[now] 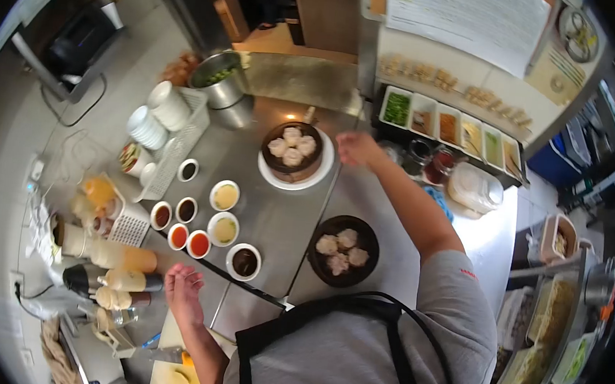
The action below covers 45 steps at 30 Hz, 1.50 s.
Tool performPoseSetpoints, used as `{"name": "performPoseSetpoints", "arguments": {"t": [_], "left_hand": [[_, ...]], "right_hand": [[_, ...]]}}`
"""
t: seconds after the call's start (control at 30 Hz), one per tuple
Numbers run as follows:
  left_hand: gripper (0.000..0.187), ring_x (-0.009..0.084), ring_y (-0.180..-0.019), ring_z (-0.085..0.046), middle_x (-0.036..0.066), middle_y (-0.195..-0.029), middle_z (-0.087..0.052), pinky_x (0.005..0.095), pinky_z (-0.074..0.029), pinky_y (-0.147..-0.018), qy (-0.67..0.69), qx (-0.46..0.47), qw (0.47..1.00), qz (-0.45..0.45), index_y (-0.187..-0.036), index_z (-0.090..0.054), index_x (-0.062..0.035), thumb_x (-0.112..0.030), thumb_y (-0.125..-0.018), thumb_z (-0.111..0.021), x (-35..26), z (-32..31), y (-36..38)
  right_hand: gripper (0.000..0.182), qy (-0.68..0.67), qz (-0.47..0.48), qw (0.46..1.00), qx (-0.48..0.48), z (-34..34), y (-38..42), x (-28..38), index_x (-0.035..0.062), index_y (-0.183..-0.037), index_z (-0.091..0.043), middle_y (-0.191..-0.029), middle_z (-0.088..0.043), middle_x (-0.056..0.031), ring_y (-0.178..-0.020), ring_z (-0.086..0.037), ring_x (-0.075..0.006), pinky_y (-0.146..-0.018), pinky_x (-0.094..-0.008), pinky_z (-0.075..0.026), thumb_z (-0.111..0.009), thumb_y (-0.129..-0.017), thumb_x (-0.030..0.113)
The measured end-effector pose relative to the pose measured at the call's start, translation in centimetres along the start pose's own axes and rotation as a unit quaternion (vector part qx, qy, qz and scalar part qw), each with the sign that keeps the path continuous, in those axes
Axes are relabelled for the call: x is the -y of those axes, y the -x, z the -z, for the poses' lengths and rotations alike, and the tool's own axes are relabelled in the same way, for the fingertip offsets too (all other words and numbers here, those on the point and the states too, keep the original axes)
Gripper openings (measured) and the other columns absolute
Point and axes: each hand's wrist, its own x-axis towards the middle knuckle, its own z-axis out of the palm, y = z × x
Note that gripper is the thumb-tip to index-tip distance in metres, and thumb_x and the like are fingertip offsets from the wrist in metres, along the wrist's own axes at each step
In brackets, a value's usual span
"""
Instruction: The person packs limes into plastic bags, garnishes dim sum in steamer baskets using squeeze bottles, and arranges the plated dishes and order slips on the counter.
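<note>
A round steamer basket [305, 168] with several pale dumplings [292, 147] sits on a white plate [326, 170] on the steel counter. Just right of this plate is my right hand [356, 149], a little blurred, its fingers loosely bent and nothing visible in them. Nearer my body, a second dark steamer basket [368, 270] holds several more dumplings [342, 252]. My left hand [183, 295] hovers at the counter's near left, empty, fingers slightly curled and apart. Close to it are small bowls of red sauce [199, 243] and a bowl of dark sauce [245, 262].
Bowls of pale sauce [226, 196] stand mid-counter. Squeeze bottles [124, 280] and a white basket [180, 148] line the left. A metal pot [221, 89] stands at the back left. Topping trays [448, 125], jars [440, 165] and a plastic tub [474, 188] occupy the right.
</note>
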Motion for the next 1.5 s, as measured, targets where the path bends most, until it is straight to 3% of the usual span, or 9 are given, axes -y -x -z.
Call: {"name": "performPoseSetpoints", "arguments": {"t": [0.1, 0.23, 0.5, 0.77, 0.83, 0.97, 1.07, 1.3, 1.5], "left_hand": [[0.021, 0.0147, -0.071, -0.052, 0.005, -0.085, -0.054, 0.0244, -0.039, -0.061, -0.002, 0.010, 1.000, -0.001, -0.099, -0.044, -0.0089, -0.021, -0.082, -0.047, 0.5, -0.8, 0.5], [0.022, 0.0147, -0.072, -0.052, 0.006, -0.087, -0.054, 0.0243, -0.039, -0.062, -0.024, 0.014, 1.000, 0.002, -0.100, -0.044, -0.0085, -0.022, -0.082, -0.047, 1.3, -2.1, 1.1], [0.027, 0.0147, -0.076, -0.053, 0.006, -0.089, -0.054, 0.0248, -0.040, -0.065, -0.078, -0.021, 0.996, 0.029, -0.105, -0.044, -0.0074, -0.021, -0.082, -0.048, 2.8, -3.2, 3.0], [0.028, 0.0131, -0.077, -0.052, 0.005, -0.091, -0.052, 0.0243, -0.041, -0.066, -0.150, 0.083, 0.978, 0.120, -0.106, -0.045, -0.0070, -0.021, -0.082, -0.047, 5.8, -7.4, 4.8], [0.027, 0.0110, -0.076, -0.049, 0.003, -0.085, -0.050, 0.0262, -0.042, -0.067, -0.139, 0.117, 0.975, 0.129, -0.105, -0.045, -0.0073, -0.021, -0.081, -0.050, 6.2, -7.8, 5.3], [0.031, 0.0098, -0.073, -0.048, 0.003, -0.083, -0.050, 0.0255, -0.043, -0.063, -0.161, 0.112, 0.973, 0.123, -0.102, -0.045, -0.0042, -0.023, -0.078, -0.052, 5.1, -7.0, 7.7], [0.026, 0.0093, -0.069, -0.047, 0.003, -0.079, -0.050, 0.0245, -0.042, -0.060, -0.192, 0.079, 0.978, -0.009, -0.095, -0.047, -0.0027, -0.023, -0.079, -0.052, 7.3, -5.8, 9.4], [0.028, 0.0039, -0.052, -0.040, -0.004, -0.053, -0.042, 0.0200, -0.035, -0.050, -0.083, -0.147, 0.984, 0.057, -0.061, -0.049, -0.0057, -0.024, -0.082, -0.046, 3.8, 0.7, 19.7], [0.012, 0.0045, -0.050, -0.034, -0.003, -0.060, -0.037, 0.0195, -0.032, -0.048, -0.144, -0.402, 0.889, -0.163, -0.089, -0.045, -0.0049, -0.014, -0.082, -0.043, 3.0, 9.9, 30.2]], "right_hand": [[0.019, 0.340, 0.287, 0.864, -0.236, 5.6, -1.5, 2.6, 0.0068, -0.084, -0.060, -0.068, -0.058, -0.0143, -0.063, -0.057, -0.0278, -0.055, -0.0374, -0.045, -0.048, -0.074, 0.017], [0.019, 0.581, 0.203, 0.658, -0.433, 15.1, -2.0, 7.8, 0.0175, -0.086, -0.061, -0.080, -0.058, -0.0116, -0.072, -0.056, -0.0321, -0.064, -0.0395, -0.045, -0.048, -0.074, 0.022], [0.025, 0.624, 0.026, 0.641, -0.447, 21.8, -0.2, 10.7, 0.0276, -0.093, -0.059, -0.100, -0.052, -0.0055, -0.093, -0.046, -0.0302, -0.076, -0.0471, -0.038, -0.045, -0.073, 0.036], [0.027, 0.697, 0.210, 0.587, -0.355, 25.5, -1.9, 8.5, 0.0104, -0.091, -0.057, -0.097, -0.055, -0.0083, -0.089, -0.052, -0.0282, -0.071, -0.0417, -0.043, -0.045, -0.078, 0.031], [0.020, 0.849, 0.309, 0.300, -0.306, 34.4, -8.0, 3.2, 0.0096, -0.085, -0.056, -0.077, -0.056, -0.0098, -0.070, -0.055, -0.0212, -0.059, -0.0324, -0.045, -0.044, -0.080, 0.024], [0.039, 0.797, 0.157, 0.540, -0.220, 30.7, -7.4, 7.8, 0.0059, -0.109, -0.049, -0.104, -0.053, -0.0117, -0.094, -0.052, -0.0225, -0.078, -0.0315, -0.042, -0.040, -0.082, 0.033], [0.044, 0.694, 0.014, 0.615, -0.374, 35.0, -14.5, 7.4, 0.0298, -0.115, -0.044, -0.116, -0.046, -0.0001, -0.108, -0.041, -0.0310, -0.083, -0.0568, -0.029, -0.028, -0.080, 0.050], [0.042, 0.607, 0.358, 0.661, -0.259, 18.8, -8.3, 12.9, 0.0138, -0.107, -0.053, -0.102, -0.054, -0.0103, -0.091, -0.052, -0.0283, -0.077, -0.0350, -0.041, -0.038, -0.082, 0.044], [0.038, 0.419, 0.444, 0.786, -0.094, -2.2, 4.7, 15.1, 0.0070, -0.106, -0.053, -0.094, -0.057, -0.0100, -0.076, -0.056, -0.0212, -0.068, -0.0297, -0.043, -0.039, -0.085, 0.036]]}}
